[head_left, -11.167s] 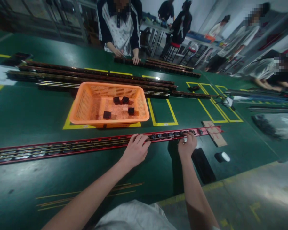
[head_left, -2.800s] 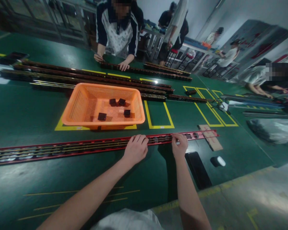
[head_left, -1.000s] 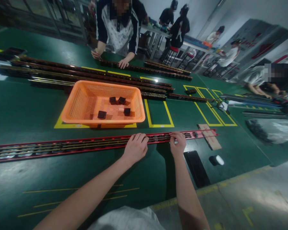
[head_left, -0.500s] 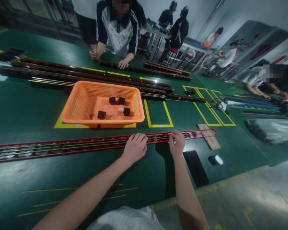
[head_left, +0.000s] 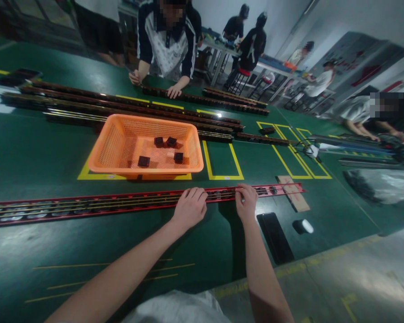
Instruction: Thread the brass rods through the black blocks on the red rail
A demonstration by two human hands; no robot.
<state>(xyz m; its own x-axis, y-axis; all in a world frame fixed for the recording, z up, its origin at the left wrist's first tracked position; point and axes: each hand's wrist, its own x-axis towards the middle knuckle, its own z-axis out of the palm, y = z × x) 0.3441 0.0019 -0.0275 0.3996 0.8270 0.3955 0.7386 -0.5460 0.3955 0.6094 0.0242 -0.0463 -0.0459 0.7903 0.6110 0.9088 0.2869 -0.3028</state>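
A long, narrow red rail [head_left: 121, 207] lies crosswise in front of me, with thin brass-coloured rods [head_left: 148, 198] running along its inside. My left hand [head_left: 191, 208] is closed over the rail, its fingers curled onto the far side and the rods. Further right, my right hand [head_left: 247, 204] rests at the rail with thumb and fingertips pinched together. What sits between those fingertips is too small to make out. Small dark and metallic parts show in the rail between the hands and beyond the right one. The rail's right end lies over a cardboard piece [head_left: 299, 202].
Beyond the rail stands an orange basket [head_left: 97, 154] holding several black blocks [head_left: 143, 161]. Dark rails [head_left: 138, 107] lie behind it. A phone [head_left: 275, 237] and a white-and-black object [head_left: 303, 226] are at right, loose thin rods [head_left: 70, 266] nearby. A co-worker [head_left: 168, 45] works opposite.
My right hand has shifted very slightly left along the rail. My left hand stays in place. At the back left, a standing person has moved left.
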